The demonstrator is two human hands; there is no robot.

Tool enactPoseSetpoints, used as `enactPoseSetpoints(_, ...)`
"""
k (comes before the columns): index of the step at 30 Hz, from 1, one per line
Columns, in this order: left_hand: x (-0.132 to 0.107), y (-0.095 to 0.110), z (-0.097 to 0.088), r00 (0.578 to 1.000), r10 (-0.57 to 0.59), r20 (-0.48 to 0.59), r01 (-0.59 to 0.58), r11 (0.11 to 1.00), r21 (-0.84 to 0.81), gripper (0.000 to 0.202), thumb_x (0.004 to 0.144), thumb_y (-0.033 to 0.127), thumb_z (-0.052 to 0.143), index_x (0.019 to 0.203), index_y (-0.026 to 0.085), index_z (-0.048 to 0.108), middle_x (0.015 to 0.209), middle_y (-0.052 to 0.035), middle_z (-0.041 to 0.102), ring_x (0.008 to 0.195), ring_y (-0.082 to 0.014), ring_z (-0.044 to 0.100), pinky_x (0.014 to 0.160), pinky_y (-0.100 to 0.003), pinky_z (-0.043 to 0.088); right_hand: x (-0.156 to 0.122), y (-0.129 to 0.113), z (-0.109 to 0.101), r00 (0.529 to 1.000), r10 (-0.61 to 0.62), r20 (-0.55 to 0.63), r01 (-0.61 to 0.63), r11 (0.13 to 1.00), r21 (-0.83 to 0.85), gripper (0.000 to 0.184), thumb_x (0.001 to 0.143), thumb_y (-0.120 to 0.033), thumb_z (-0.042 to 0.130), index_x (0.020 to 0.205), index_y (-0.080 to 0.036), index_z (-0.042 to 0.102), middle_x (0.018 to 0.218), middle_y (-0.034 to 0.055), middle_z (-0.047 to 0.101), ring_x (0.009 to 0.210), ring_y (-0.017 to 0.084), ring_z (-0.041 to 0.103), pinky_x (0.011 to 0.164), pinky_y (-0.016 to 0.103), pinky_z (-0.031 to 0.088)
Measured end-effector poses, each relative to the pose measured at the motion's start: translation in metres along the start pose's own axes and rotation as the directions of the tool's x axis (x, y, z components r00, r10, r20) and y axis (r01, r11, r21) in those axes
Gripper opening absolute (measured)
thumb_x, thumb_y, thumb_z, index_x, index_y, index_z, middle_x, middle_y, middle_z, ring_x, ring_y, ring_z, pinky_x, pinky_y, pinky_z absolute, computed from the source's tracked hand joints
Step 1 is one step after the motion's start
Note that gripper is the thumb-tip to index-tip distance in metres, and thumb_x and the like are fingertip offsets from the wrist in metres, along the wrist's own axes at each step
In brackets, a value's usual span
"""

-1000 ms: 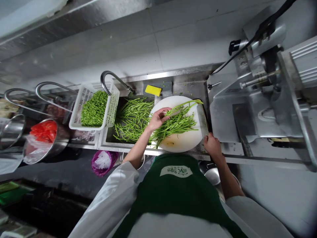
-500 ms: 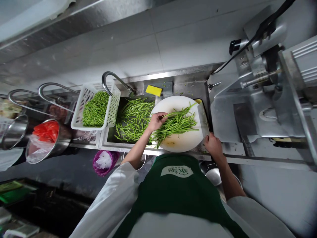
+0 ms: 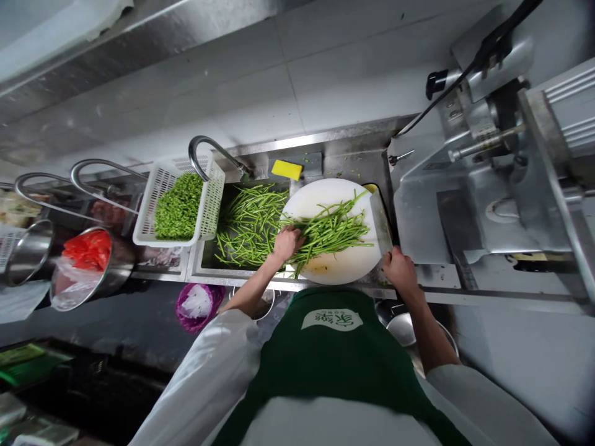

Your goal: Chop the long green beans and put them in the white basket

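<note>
A pile of long thin green vegetable stems (image 3: 337,229) lies across a round white cutting board (image 3: 348,271). My left hand (image 3: 289,241) is at the board's left edge, its fingers curled round the near end of the pile. At the right edge of the board, my right hand (image 3: 400,269) is closed round the handle of a cleaver (image 3: 382,223). The wide blade stands along the right side of the board, apart from my left hand. My fist hides the handle. More loose green stems (image 3: 251,223) fill the sink left of the board.
A white plastic basket (image 3: 139,226) of chopped greens (image 3: 179,207) sits beyond the sink, near a curved tap (image 3: 198,144). Behind the board lies a yellow sponge (image 3: 287,169). A metal slicing machine (image 3: 465,179) stands right; a steel bucket (image 3: 118,263) with red bags is left.
My left hand has moved left and slightly nearer to me, from on top of the stems to their left end. My right hand and the cleaver have stayed in place.
</note>
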State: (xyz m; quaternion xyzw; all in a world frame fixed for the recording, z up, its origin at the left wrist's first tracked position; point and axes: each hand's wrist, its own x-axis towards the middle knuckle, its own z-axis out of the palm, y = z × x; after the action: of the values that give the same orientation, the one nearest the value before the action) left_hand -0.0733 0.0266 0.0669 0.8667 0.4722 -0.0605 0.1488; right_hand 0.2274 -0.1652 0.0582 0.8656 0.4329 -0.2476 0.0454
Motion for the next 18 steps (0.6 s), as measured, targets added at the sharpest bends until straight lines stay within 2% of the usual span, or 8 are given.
enactPoseSetpoints(2,0.0,-0.002,-0.003,0.998,0.065,0.0,-0.065,0.992,-0.112,0.023,0.096,0.034,0.065,0.08,0.017,0.067,0.092,-0.0098,0.065,0.09,-0.0226,0.062,0.078,-0.032,0.049,0.0,0.0,0.0,1.0,0.002,0.003,-0.002,1.0,-0.004,0.031,0.105,-0.027,0.041,0.121,-0.01,0.061,0.098,0.0186,0.074,0.093,0.028,0.072,0.074,0.03,0.043)
enactPoseSetpoints(4,0.001,-0.001,-0.012,0.99,0.136,-0.032,-0.139,0.945,-0.295,0.029,0.095,0.037,0.066,0.073,0.018,0.061,0.08,-0.0041,0.059,0.074,-0.0172,0.056,0.07,-0.029,0.046,0.001,0.0,0.0,1.0,0.0,0.009,0.0,1.0,-0.003,0.031,0.105,-0.027,0.041,0.121,-0.01,0.061,0.097,0.0184,0.074,0.092,0.028,0.072,0.074,0.03,0.043)
enactPoseSetpoints(7,0.004,0.008,-0.034,0.959,0.194,-0.208,-0.274,0.828,-0.488,0.033,0.095,0.041,0.066,0.073,0.019,0.058,0.076,-0.0002,0.054,0.069,-0.014,0.051,0.066,-0.028,0.043,0.001,-0.001,-0.001,1.0,-0.005,0.012,0.005,1.0,0.002,0.031,0.105,-0.026,0.04,0.121,-0.01,0.061,0.097,0.0184,0.074,0.093,0.027,0.072,0.074,0.029,0.043)
enactPoseSetpoints(11,0.004,0.029,-0.063,0.882,0.197,-0.429,-0.421,0.738,-0.527,0.032,0.096,0.044,0.066,0.078,0.019,0.058,0.082,-0.0015,0.058,0.078,-0.0153,0.056,0.073,-0.029,0.045,0.0,-0.002,-0.002,1.0,0.009,0.013,-0.009,1.0,0.004,0.032,0.105,-0.027,0.04,0.122,-0.01,0.061,0.096,0.0184,0.074,0.092,0.027,0.072,0.073,0.029,0.042)
enactPoseSetpoints(14,0.005,0.039,-0.064,0.829,0.133,-0.543,-0.443,0.749,-0.494,0.03,0.098,0.045,0.065,0.083,0.02,0.061,0.086,-0.0027,0.061,0.083,-0.0167,0.058,0.078,-0.03,0.047,-0.001,-0.002,-0.002,1.0,0.009,0.009,-0.009,1.0,0.011,0.032,0.106,-0.027,0.039,0.121,-0.009,0.061,0.096,0.0183,0.074,0.091,0.027,0.071,0.072,0.03,0.041)
enactPoseSetpoints(15,0.005,0.04,-0.059,0.829,0.118,-0.547,-0.428,0.764,-0.484,0.029,0.098,0.045,0.064,0.085,0.02,0.062,0.087,-0.0032,0.062,0.084,-0.017,0.059,0.079,-0.031,0.048,-0.001,-0.002,-0.002,1.0,0.007,0.007,-0.007,1.0,0.015,0.033,0.105,-0.027,0.039,0.121,-0.009,0.061,0.096,0.0183,0.074,0.091,0.027,0.071,0.072,0.03,0.041)
enactPoseSetpoints(16,0.005,0.039,-0.052,0.846,0.116,-0.52,-0.4,0.784,-0.475,0.029,0.099,0.045,0.063,0.086,0.019,0.063,0.087,-0.0036,0.063,0.083,-0.0174,0.059,0.079,-0.031,0.048,-0.001,-0.002,-0.001,1.0,0.007,0.005,-0.007,1.0,0.018,0.033,0.105,-0.027,0.039,0.121,-0.009,0.061,0.096,0.0183,0.074,0.091,0.027,0.071,0.071,0.03,0.041)
enactPoseSetpoints(18,0.004,0.033,-0.033,0.924,0.149,-0.351,-0.304,0.844,-0.442,0.032,0.101,0.046,0.059,0.087,0.018,0.065,0.084,-0.0045,0.064,0.078,-0.0179,0.059,0.076,-0.031,0.048,-0.001,-0.001,-0.001,1.0,0.008,0.002,-0.008,1.0,0.026,0.032,0.105,-0.027,0.039,0.12,-0.009,0.062,0.097,0.0184,0.074,0.091,0.027,0.071,0.071,0.029,0.04)
